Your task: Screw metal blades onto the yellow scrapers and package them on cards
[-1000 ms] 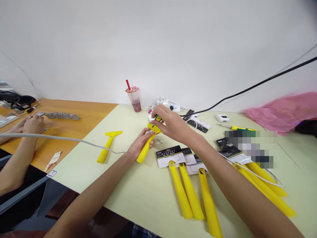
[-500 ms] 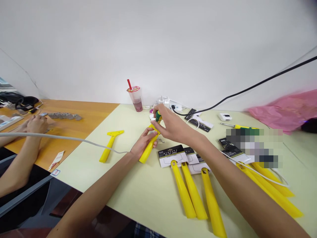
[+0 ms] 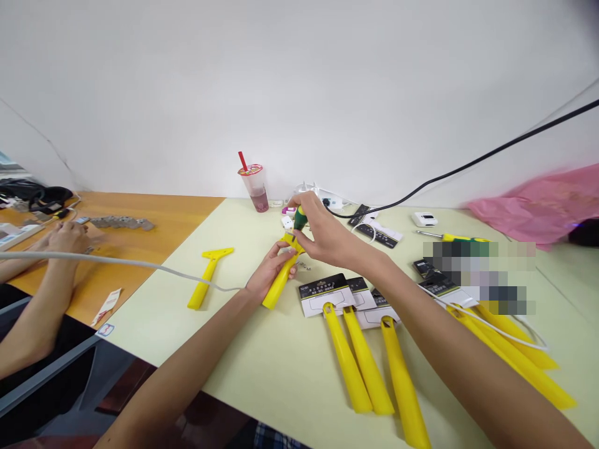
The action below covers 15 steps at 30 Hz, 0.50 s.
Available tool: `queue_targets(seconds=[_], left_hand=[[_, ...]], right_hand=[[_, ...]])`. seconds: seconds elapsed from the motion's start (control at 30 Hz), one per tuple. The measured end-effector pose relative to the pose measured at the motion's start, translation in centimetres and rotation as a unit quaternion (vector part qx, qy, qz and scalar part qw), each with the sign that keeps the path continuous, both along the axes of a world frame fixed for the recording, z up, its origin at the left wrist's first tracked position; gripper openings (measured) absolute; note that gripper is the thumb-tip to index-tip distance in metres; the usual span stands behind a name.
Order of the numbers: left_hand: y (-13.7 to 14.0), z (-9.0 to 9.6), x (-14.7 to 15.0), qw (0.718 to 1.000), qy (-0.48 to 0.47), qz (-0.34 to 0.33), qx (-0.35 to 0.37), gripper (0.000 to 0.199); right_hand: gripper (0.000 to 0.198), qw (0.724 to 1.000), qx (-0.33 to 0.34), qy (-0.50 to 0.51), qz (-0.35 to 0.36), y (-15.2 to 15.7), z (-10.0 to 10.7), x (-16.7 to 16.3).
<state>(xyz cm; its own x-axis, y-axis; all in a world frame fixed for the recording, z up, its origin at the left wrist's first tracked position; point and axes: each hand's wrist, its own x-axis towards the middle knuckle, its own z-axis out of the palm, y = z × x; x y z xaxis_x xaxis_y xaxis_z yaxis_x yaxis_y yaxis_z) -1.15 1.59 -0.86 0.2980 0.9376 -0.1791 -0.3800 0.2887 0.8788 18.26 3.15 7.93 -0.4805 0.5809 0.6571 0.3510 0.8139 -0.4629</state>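
Gripping a yellow scraper (image 3: 276, 290), the left hand (image 3: 266, 273) sits just beside the right hand (image 3: 324, 236), which grasps a green tool (image 3: 300, 218) over the scraper's head (image 3: 287, 238) (another scraper (image 3: 199, 293) lies left of both).

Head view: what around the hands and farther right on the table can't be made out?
Green tool: tip, head view, hidden at the right hand and scraper.
Scraper: part of its grip, head view, covered by the left hand.
Small bits: head view, too small to identify.
Far-right cards: head view, partly blurred by pixel blocks.
Pink plastic: head view, cut off by the right edge.
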Motion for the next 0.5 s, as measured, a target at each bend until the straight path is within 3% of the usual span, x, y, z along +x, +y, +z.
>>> queue_targets(seconds=[0.17,0.5], left_hand=[[0.11,0.10,-0.17,1.000,-0.019,0.008,-0.005,0.059],[0.27,-0.66,0.08,1.000,0.001,0.008,0.005,0.058]], right_hand=[[0.039,0.998,-0.037,0.017,0.037,-0.12,-0.22,-0.44],[0.022,0.996,0.002,-0.035,-0.087,0.28,-0.37,-0.30]])
